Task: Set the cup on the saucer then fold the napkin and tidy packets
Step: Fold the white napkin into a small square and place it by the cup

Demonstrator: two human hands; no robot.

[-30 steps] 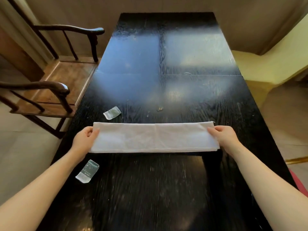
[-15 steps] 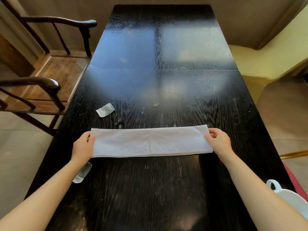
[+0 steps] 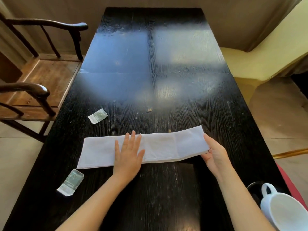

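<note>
Folding the napkin [image 3: 160, 145] is the step you have in hand. It lies as a long narrow strip across the tabletop [image 3: 150, 197] in front of you, its left part flat and its right end raised off the wood. Your left hand [image 3: 129, 154] lies palm-down on the middle of the strip, fingers straight and a little spread, pressing the cloth flat. Your right hand [image 3: 215, 155] has the raised end, thumb on top and fingers curled beneath, pinching the cloth.

The next move, by my judgement, calls for carrying that end over to the left and laying it on the far end with the edges matched. Your left hand marks the crease, so slide it clear or the flap lands on it. Pinch all the layers together, since they could slip apart.

Two packets wait untidied: one [image 3: 97, 116] beyond the napkin's left part, one [image 3: 70, 182] just beside its near left corner. The white cup [image 3: 283, 209] stands at the near right edge. What looks like the dark saucer [image 3: 254, 190] shows beside it, though I cannot tell whether the cup sits squarely on it.
</note>
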